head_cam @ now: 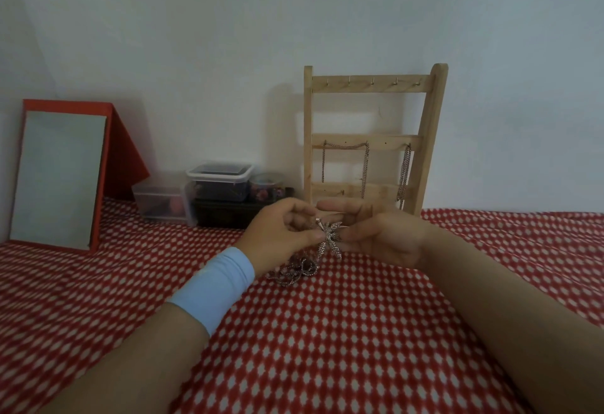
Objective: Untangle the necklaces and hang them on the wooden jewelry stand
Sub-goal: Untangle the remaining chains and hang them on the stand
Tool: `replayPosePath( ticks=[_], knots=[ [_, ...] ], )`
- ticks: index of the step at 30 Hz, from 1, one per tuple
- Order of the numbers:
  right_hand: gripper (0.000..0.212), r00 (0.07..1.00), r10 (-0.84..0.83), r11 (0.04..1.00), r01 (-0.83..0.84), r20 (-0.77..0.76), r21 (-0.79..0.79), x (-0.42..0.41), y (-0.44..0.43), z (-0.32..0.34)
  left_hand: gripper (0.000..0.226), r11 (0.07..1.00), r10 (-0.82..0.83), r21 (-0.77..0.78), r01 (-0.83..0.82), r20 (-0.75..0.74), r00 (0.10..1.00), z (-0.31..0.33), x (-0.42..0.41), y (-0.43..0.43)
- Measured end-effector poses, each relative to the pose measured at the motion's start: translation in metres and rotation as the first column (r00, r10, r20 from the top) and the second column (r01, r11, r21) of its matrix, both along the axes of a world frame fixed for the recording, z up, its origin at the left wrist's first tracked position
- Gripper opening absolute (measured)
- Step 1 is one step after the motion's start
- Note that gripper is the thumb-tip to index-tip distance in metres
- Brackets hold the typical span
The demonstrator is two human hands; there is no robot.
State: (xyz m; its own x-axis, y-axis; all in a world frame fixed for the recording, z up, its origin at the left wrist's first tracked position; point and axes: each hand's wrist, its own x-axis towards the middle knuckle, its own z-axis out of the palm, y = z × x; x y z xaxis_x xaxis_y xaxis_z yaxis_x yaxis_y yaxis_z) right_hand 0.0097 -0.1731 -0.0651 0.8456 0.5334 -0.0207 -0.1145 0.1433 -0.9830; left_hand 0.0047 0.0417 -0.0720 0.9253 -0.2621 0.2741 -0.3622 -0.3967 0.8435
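Silver-toned and leaf-shaped, a pendant (330,239) was pinched from both sides just above a red-and-white patterned cloth (327,332). The left grip (281,234) curled round its loop end, and the right grip (382,237) closed thumb and fingers on its opposite edge. Directly beneath, resting on the cloth, lay the tangle of chains (294,270), from which the pendant's necklace did not look free. The wooden jewelry stand (432,139) leaned against the wall behind the hands, with hung chains (365,165) draped from its middle rail and the hooks on its top rail bare. The likely risk was that lifting the pendant toward the stand while its fine chain was caught in the heap would tighten the knot or drag the whole heap along, and a hard tug could snap a link. A red-framed mirror (58,178) and plastic containers (219,184) stood at left.
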Motion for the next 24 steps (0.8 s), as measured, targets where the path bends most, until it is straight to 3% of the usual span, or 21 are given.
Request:
replayPosePath(
  ticks=[2, 5, 8, 11, 16, 18, 21, 24],
  knots=[
    [0.056, 1.000, 0.022, 0.999, -0.022, 0.006, -0.037, -0.001, 0.001, 0.000, 0.039, 0.998, -0.045, -0.047, 0.043, -0.053, 0.998, -0.002, 0.002, 0.004],
    [0.050, 1.000, 0.012, 0.989, -0.009, 0.021, -0.148, -0.001, 0.003, 0.001, 0.031, 0.995, -0.082, -0.058, 0.077, -0.085, 0.993, -0.003, 0.002, 0.005],
    [0.046, 0.995, 0.097, 0.969, -0.101, -0.028, -0.226, -0.003, 0.005, 0.000, 0.022, 0.991, -0.077, -0.117, 0.064, -0.113, 0.991, 0.001, 0.002, 0.007],
    [0.027, 0.994, 0.102, 0.940, -0.085, 0.035, -0.330, -0.003, 0.009, -0.001, 0.018, 0.983, -0.041, -0.185, 0.011, -0.159, 0.986, 0.002, 0.006, 0.013],
    [0.014, 0.995, 0.049, 0.947, -0.019, 0.087, -0.320, -0.009, 0.011, 0.003, 0.013, 0.922, -0.163, -0.385, 0.049, -0.272, 0.948, 0.002, 0.005, 0.015],
    [0.025, 0.997, 0.024, 0.962, -0.004, 0.072, -0.274, -0.010, 0.016, 0.000, 0.012, 0.892, -0.187, -0.450, 0.048, -0.270, 0.944, 0.003, 0.002, 0.012],
    [0.044, 0.996, -0.056, 0.981, 0.067, 0.065, -0.182, -0.013, 0.025, -0.003, 0.011, 0.926, -0.115, -0.377, 0.026, -0.217, 0.969, 0.004, -0.001, 0.007],
    [0.032, 0.975, -0.156, 0.948, 0.192, 0.157, -0.253, -0.019, 0.035, -0.003, 0.012, 0.980, -0.008, -0.199, -0.012, -0.100, 0.995, 0.004, -0.001, 0.006]
  ],
)
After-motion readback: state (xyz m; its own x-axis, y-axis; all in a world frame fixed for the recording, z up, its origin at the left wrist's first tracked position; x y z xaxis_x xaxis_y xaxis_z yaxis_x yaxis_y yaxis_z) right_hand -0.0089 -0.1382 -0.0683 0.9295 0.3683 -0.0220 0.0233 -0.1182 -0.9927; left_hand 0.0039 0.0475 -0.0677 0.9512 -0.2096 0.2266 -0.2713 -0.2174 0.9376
